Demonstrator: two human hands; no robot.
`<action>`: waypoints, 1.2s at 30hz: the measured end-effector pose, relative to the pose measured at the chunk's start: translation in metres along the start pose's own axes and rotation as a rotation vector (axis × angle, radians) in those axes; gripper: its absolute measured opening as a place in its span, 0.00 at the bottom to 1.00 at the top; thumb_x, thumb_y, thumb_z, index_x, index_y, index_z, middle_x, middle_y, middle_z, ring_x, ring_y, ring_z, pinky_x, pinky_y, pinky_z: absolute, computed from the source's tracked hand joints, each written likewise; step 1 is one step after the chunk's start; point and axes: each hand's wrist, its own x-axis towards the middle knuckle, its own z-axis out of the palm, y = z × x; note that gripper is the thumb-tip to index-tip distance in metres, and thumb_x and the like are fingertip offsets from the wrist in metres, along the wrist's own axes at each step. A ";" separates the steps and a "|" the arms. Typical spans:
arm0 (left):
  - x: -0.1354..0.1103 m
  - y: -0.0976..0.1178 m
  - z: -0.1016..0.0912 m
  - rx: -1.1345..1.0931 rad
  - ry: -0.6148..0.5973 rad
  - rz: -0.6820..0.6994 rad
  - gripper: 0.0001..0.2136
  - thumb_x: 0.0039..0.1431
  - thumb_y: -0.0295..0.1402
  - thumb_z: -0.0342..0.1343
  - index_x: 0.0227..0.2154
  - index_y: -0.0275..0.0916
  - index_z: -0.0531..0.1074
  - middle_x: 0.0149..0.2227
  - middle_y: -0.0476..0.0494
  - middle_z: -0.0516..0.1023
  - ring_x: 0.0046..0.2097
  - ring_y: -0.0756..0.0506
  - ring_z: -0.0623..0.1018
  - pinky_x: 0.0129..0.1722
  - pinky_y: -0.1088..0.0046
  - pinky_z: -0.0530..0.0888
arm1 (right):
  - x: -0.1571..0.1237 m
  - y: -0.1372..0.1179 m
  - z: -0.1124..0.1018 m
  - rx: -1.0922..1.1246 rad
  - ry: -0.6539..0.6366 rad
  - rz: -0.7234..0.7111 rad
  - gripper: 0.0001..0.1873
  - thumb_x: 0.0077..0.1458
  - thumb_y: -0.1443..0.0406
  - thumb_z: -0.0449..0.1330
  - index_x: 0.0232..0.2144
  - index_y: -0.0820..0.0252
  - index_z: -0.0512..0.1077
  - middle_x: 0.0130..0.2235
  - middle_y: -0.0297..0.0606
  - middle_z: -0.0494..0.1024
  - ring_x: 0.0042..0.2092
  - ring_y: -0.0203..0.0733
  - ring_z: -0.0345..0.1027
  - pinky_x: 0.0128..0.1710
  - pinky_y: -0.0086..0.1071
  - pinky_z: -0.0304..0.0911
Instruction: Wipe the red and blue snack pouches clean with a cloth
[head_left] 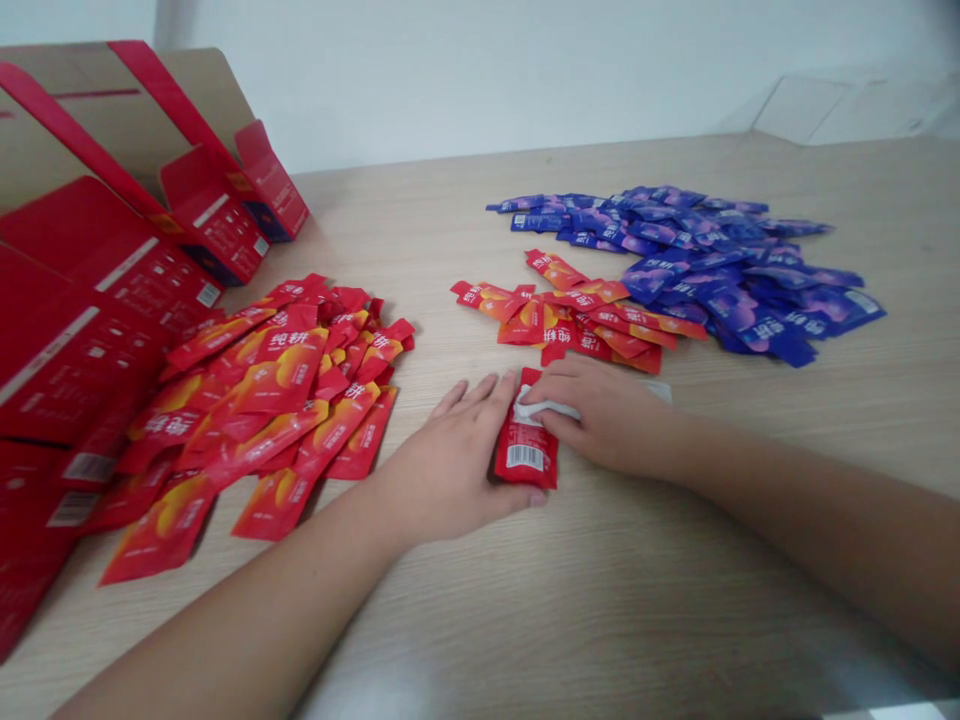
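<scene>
A red packet (528, 432) lies barcode side up on the table between my hands. My left hand (456, 455) rests flat along its left side, fingers stretched out and thumb spread at the packet's lower edge. From the other side my right hand (604, 415) presses a folded white wipe (551, 408) onto the packet's upper part. Some of the wipe is hidden under the palm, and a pale end sticks out behind the hand. Just beyond my hands is a small pile of red-orange packets (577, 318).
A larger heap of red-orange packets (277, 390) spreads to the left, beside open red cartons (82, 330). Blue-purple packets (705, 260) are piled at the back right, touching the small red pile. The white wall (480, 80) bounds the wooden table.
</scene>
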 end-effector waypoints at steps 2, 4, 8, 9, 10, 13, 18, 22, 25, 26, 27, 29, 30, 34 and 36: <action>0.000 0.001 -0.001 -0.009 0.003 -0.012 0.58 0.57 0.57 0.70 0.77 0.33 0.42 0.77 0.20 0.52 0.78 0.28 0.56 0.76 0.42 0.55 | -0.003 -0.008 -0.004 0.073 0.008 -0.006 0.11 0.68 0.66 0.61 0.48 0.57 0.82 0.48 0.44 0.85 0.51 0.51 0.77 0.57 0.48 0.69; 0.001 0.001 -0.002 -0.020 0.011 -0.018 0.60 0.55 0.58 0.70 0.77 0.33 0.42 0.77 0.20 0.52 0.78 0.27 0.56 0.75 0.41 0.56 | -0.006 -0.018 -0.008 0.177 -0.017 -0.030 0.10 0.67 0.66 0.63 0.47 0.56 0.82 0.49 0.42 0.85 0.51 0.49 0.78 0.56 0.45 0.71; 0.002 -0.001 -0.002 -0.035 0.016 -0.007 0.62 0.51 0.58 0.72 0.77 0.34 0.44 0.77 0.20 0.54 0.77 0.28 0.59 0.75 0.41 0.57 | -0.009 -0.033 -0.008 0.276 -0.164 -0.082 0.08 0.66 0.67 0.64 0.45 0.53 0.82 0.48 0.38 0.86 0.51 0.48 0.79 0.55 0.42 0.71; 0.002 -0.001 -0.001 -0.033 0.019 -0.008 0.61 0.51 0.58 0.73 0.77 0.33 0.45 0.77 0.20 0.55 0.77 0.28 0.60 0.75 0.42 0.56 | -0.009 -0.034 -0.007 0.272 -0.175 -0.075 0.08 0.66 0.68 0.64 0.45 0.53 0.82 0.48 0.38 0.86 0.51 0.48 0.79 0.56 0.43 0.71; 0.002 0.000 -0.001 -0.029 0.023 -0.010 0.61 0.51 0.57 0.73 0.77 0.33 0.45 0.77 0.21 0.55 0.77 0.29 0.60 0.76 0.42 0.56 | -0.007 -0.035 -0.005 0.260 -0.168 -0.064 0.09 0.65 0.68 0.64 0.45 0.55 0.82 0.49 0.39 0.86 0.52 0.49 0.79 0.57 0.44 0.71; 0.002 0.001 0.000 -0.027 0.026 -0.024 0.60 0.52 0.57 0.73 0.77 0.33 0.46 0.76 0.21 0.56 0.77 0.30 0.60 0.76 0.43 0.55 | -0.001 -0.031 0.000 0.184 -0.115 -0.063 0.09 0.65 0.69 0.64 0.45 0.56 0.82 0.49 0.42 0.86 0.52 0.52 0.79 0.59 0.47 0.70; 0.002 0.004 0.000 -0.004 0.028 -0.037 0.59 0.54 0.56 0.72 0.77 0.30 0.46 0.76 0.23 0.58 0.77 0.30 0.61 0.77 0.46 0.54 | 0.006 -0.019 0.003 0.019 -0.043 -0.082 0.09 0.67 0.68 0.62 0.46 0.58 0.81 0.51 0.46 0.84 0.54 0.54 0.77 0.59 0.50 0.70; 0.001 0.004 0.000 0.005 0.054 -0.037 0.56 0.56 0.57 0.70 0.76 0.32 0.49 0.76 0.24 0.59 0.76 0.29 0.62 0.76 0.45 0.58 | 0.007 -0.004 0.003 -0.080 -0.049 -0.005 0.10 0.68 0.67 0.61 0.48 0.57 0.80 0.48 0.44 0.83 0.52 0.54 0.77 0.57 0.51 0.69; 0.000 0.004 0.001 0.002 0.056 -0.044 0.57 0.56 0.58 0.69 0.76 0.32 0.48 0.76 0.23 0.59 0.76 0.29 0.61 0.76 0.45 0.58 | 0.006 0.004 0.004 -0.100 -0.018 0.005 0.10 0.68 0.68 0.60 0.47 0.56 0.80 0.46 0.44 0.82 0.51 0.53 0.76 0.57 0.49 0.69; 0.000 0.004 0.001 0.001 0.056 -0.045 0.57 0.56 0.58 0.69 0.76 0.32 0.48 0.76 0.23 0.58 0.76 0.29 0.61 0.76 0.45 0.57 | 0.006 0.007 0.004 -0.106 0.002 0.016 0.10 0.68 0.67 0.59 0.47 0.57 0.80 0.46 0.44 0.82 0.51 0.53 0.76 0.56 0.49 0.69; 0.000 0.005 0.001 0.000 0.051 -0.047 0.56 0.56 0.58 0.69 0.76 0.33 0.47 0.76 0.23 0.58 0.77 0.29 0.61 0.76 0.45 0.57 | 0.006 0.010 0.005 -0.118 0.022 0.031 0.10 0.69 0.67 0.58 0.46 0.57 0.79 0.46 0.45 0.82 0.51 0.53 0.75 0.55 0.49 0.69; -0.001 0.005 0.001 -0.005 0.041 -0.055 0.57 0.56 0.58 0.69 0.77 0.33 0.46 0.76 0.23 0.57 0.77 0.28 0.59 0.76 0.44 0.57 | 0.006 0.017 0.006 -0.162 0.049 0.069 0.10 0.70 0.67 0.57 0.45 0.59 0.79 0.47 0.47 0.81 0.50 0.54 0.75 0.53 0.49 0.70; -0.001 0.005 0.001 -0.012 0.040 -0.059 0.58 0.56 0.58 0.69 0.77 0.33 0.45 0.76 0.22 0.56 0.77 0.28 0.59 0.75 0.43 0.57 | 0.006 0.020 0.006 -0.180 0.057 0.081 0.10 0.70 0.66 0.57 0.45 0.59 0.79 0.47 0.48 0.81 0.50 0.55 0.75 0.52 0.49 0.70; -0.002 0.006 0.003 -0.055 0.064 -0.059 0.63 0.57 0.55 0.71 0.78 0.33 0.33 0.76 0.19 0.57 0.77 0.27 0.58 0.74 0.41 0.59 | 0.002 0.025 0.003 -0.113 0.175 0.071 0.10 0.70 0.66 0.58 0.49 0.58 0.78 0.47 0.46 0.82 0.50 0.54 0.76 0.52 0.48 0.71; -0.002 0.005 0.004 -0.064 0.074 -0.058 0.64 0.57 0.54 0.71 0.78 0.33 0.30 0.76 0.18 0.57 0.77 0.26 0.59 0.73 0.39 0.61 | -0.001 0.018 -0.001 -0.007 0.249 0.046 0.10 0.68 0.66 0.61 0.50 0.56 0.78 0.48 0.44 0.83 0.51 0.52 0.77 0.52 0.46 0.72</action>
